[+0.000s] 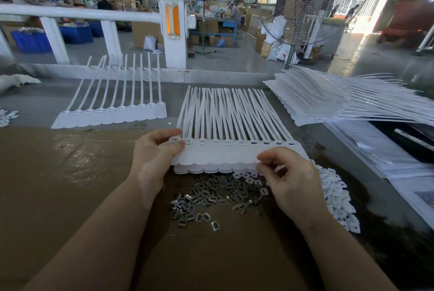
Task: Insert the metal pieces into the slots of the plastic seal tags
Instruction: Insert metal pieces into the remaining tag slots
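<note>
A strip of joined plastic seal tags lies across the middle of the table, its flat heads toward the person and its long tails fanned away toward the far edge; it appears to sit on a second strip beneath. The left hand grips the strip's left end, thumb over the first head beside its slot and fingers curled under. The right hand rests at the strip's near edge toward the right end with fingertips pinched together; whether a metal piece sits between them cannot be told, as the fingers hide it. Loose metal pieces lie heaped on the cardboard sheet just in front of the strip, with a pile of small white plastic parts to their right. Another strip lies toward the far left, and a thick stack of strips sits at the far right. The tags look light and bendy, the tails floppy, so the stiffer heads are the place to hold. The metal pieces look thin, small and slick, likely best pinched by their edges, one at a time.
</note>
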The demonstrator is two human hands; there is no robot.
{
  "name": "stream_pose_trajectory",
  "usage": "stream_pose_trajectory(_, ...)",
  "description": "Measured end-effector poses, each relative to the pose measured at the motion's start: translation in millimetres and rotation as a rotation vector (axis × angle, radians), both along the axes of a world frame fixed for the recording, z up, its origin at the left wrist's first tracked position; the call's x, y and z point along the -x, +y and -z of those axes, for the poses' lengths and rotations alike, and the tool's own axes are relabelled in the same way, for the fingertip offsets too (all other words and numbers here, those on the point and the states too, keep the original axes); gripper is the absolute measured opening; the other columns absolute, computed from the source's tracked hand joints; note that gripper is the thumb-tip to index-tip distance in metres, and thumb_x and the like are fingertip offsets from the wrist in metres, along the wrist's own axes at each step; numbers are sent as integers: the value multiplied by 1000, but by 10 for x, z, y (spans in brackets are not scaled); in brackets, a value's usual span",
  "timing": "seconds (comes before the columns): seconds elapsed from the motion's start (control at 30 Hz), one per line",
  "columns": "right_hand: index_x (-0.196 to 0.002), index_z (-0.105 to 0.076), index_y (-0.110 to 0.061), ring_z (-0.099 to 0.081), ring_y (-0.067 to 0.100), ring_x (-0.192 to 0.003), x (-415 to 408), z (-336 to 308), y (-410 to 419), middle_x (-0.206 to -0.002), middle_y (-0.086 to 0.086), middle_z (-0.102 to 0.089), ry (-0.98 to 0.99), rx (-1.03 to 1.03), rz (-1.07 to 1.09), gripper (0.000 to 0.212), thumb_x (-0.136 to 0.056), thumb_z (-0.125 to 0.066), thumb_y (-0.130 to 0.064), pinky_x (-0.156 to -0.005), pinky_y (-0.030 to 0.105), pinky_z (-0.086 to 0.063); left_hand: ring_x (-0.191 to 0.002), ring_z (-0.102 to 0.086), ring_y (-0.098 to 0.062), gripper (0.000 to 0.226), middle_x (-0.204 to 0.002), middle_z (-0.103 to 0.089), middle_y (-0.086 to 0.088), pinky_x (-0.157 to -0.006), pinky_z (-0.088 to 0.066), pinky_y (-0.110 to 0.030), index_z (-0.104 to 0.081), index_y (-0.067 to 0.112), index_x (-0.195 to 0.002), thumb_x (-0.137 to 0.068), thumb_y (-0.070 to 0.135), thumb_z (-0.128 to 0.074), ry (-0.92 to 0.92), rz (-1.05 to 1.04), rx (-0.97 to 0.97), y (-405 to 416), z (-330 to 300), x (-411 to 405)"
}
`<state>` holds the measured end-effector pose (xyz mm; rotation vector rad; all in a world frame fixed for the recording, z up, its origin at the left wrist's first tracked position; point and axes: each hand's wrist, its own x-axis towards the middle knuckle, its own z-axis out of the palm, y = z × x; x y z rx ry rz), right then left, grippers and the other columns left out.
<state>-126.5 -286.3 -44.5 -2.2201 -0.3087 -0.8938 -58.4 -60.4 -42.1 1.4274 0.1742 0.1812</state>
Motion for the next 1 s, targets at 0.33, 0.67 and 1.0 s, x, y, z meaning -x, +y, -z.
stream_pose_trajectory(0.33,-89,-69,-8,-62,4,-79,-6,6,3,-84,-4,-66,12,-92,12,18,-76,-70,4,-76,9,-48,-88,-64,-18,23,-99,-66,-5,-72,-47,-22,-67,21,-98,-81,5,-69,9,100,-1,15,-15,9)
stream_pose_trajectory(0.67,-87,-68,-7,-58,5,-77,-7,-17,-23,-82,0,-66,-72,-150,51,15,-78,-67,6,-70,5,-42,-86,-65,-21,37,-107,-64,-7,-67,-50,-25,-69,21,-98,-79,-10,-60,53,145,36,66,-40,3)
stream_pose_trajectory(1.0,-89,-68,-11,-59,3,-78,-4,-13,-14,-82,-5,-66,-5,-212,63,14,-81,-66,1,-70,5,-42,-95,-59,-16,41,-90,-70,2,-83,-51,-36,-74,19,-73,-68,-16,-54,89,112,0,65,-49,-1)
